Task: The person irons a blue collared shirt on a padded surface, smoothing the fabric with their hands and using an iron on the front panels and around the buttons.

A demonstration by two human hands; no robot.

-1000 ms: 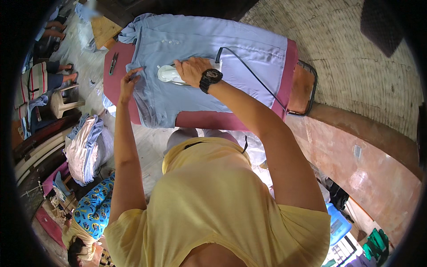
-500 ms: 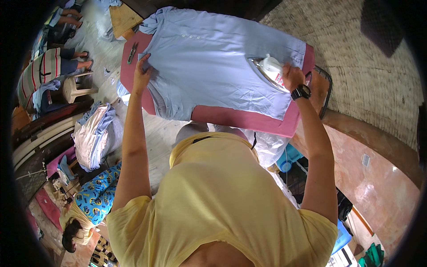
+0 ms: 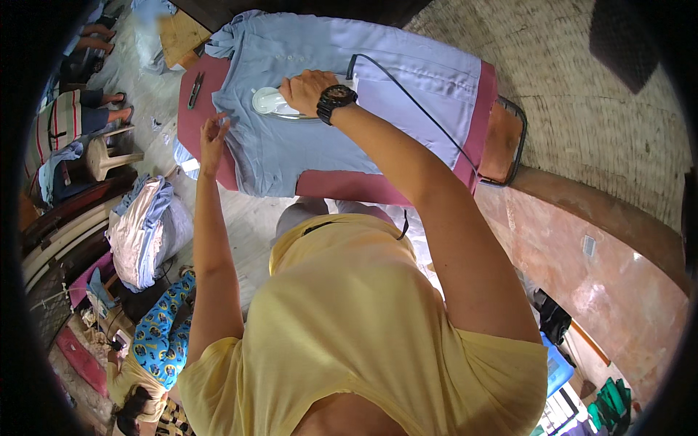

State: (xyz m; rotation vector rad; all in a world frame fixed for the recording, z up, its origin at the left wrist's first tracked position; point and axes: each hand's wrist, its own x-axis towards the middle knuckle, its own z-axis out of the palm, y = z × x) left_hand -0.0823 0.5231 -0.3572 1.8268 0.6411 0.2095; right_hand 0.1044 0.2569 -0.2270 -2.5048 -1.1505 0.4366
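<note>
A light blue buttoned shirt is spread over a reddish-pink padded ironing board. My right hand grips a white iron, which lies on the shirt's left part with its rounded tip toward the left; my fingers and wrist hide much of its handle. The iron's dark cord arcs across the shirt to the right. At the shirt's left edge, my left hand has its thumb and fingers curled together on the cloth. Thread snips lie on the board's bare left end.
A metal frame sticks out at the board's right end. To the left are a plastic stool, a heap of folded clothes and a seated person in patterned blue trousers. Other people sit at the far left.
My right hand has slid the iron from the shirt's right end leftward, and the iron's tip still points left. My left hand has come slightly nearer to me along the shirt's edge.
</note>
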